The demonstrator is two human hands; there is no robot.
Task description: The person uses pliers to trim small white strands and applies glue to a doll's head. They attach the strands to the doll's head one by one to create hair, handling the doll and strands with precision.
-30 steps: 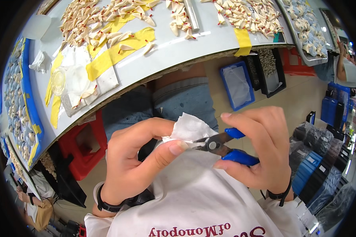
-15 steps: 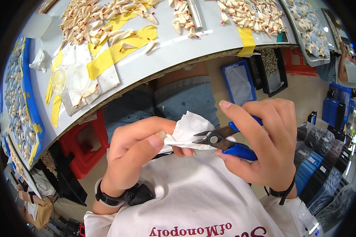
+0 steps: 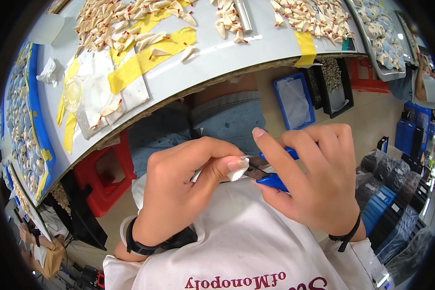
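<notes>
Above my lap, my right hand is closed on a pair of blue-handled cutting pliers. Its index finger sticks out past the upper handle. My left hand pinches a white tissue between thumb and fingers, folded around the pliers' jaws. The jaw tips are covered by the tissue and my left thumb; only the metal near the pivot shows. Most of the tissue is hidden behind the left fingers.
Many cream pointed pieces with red tips lie on the white table, along with yellow tape and a metal rod. Trays of blue-and-white pieces flank it. Below are a blue bin and a red stool.
My left hand has moved right and closed the tissue over the pliers' jaws, which were bare half a second ago. My right hand has shifted slightly left with the pliers.
</notes>
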